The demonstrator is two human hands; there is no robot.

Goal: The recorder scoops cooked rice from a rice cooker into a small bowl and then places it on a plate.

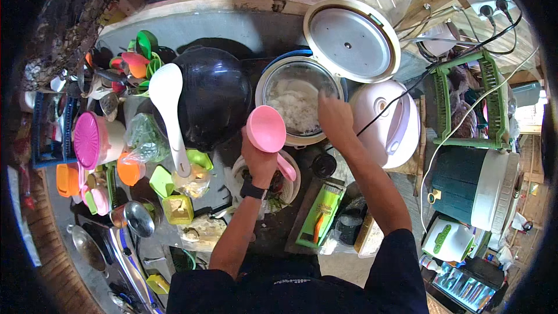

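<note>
My left hand (257, 157) grips a small pink plastic bowl (266, 128), tilted so its hollow faces up. A pink handle (286, 168) shows just below it; whether the two are joined I cannot tell. In front stands a rice cooker (260, 96), its hinged lid (348, 46) raised, with white rice (296, 107) in the pot. Over the pot's right side is my right hand (335, 113), blurred, with fingertips near the rim. What those fingers hold, if anything, is hidden. A white rice paddle (168, 104) lies across the edge of a large black pan (213, 96).
At right stand a closed white cooker (388, 122), a green basket (471, 100) and a dark cooler jug (462, 187). A power cord (418, 87) crosses above the white cooker. A strainer plate (290, 187) and a green box (322, 213) lie nearer me. Utensils (135, 65) crowd the left.
</note>
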